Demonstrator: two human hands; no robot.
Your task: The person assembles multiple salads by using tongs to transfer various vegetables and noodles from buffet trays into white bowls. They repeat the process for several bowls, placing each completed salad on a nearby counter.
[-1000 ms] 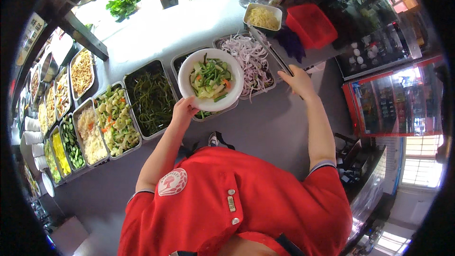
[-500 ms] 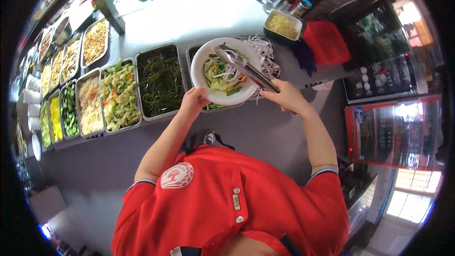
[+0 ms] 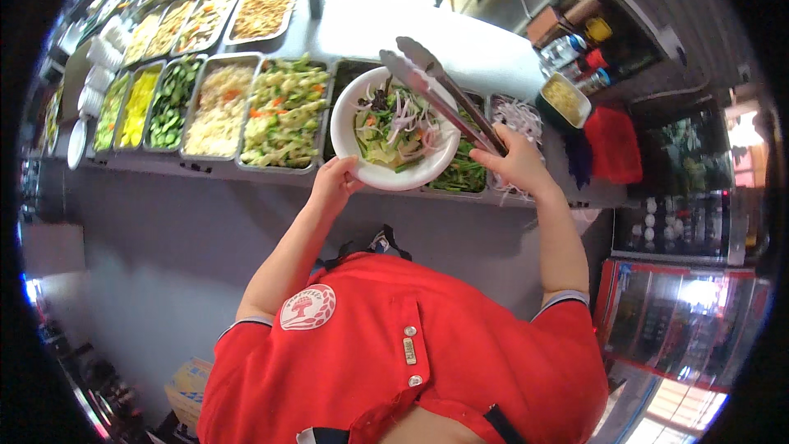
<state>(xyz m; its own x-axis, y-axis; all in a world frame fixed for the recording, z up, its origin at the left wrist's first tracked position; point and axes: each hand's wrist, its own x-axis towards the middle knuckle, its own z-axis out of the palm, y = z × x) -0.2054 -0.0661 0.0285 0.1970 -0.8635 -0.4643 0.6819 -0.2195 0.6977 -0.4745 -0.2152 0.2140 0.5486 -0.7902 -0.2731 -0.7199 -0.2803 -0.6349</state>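
My left hand [image 3: 335,183] grips the near-left rim of a white bowl [image 3: 347,136], holding it above the food trays. Inside lie sliced onion [image 3: 408,122], green vegetables and bits of orange. My right hand [image 3: 518,161] is closed round the handle end of metal tongs [image 3: 485,125], whose two arms stand apart and point up and left over the bowl's right side. Nothing shows between the tongs' tips. Under and behind the bowl is a tray of dark green strands, mostly hidden. Just right of the bowl sits a tray of green vegetables [image 3: 462,173].
A tray of sliced onion [image 3: 516,117] stands right of my hand, near a container of yellow shreds [image 3: 563,100] and a red bin [image 3: 614,145]. Leftward run trays of mixed cauliflower [image 3: 283,115], pale shreds [image 3: 216,115] and cucumber [image 3: 173,107]. White bowls [image 3: 103,53] are stacked far left.
The bowl has shifted left along the trays, now over the dark strands. The tongs have lifted out of the food and spread apart. The view has turned too.
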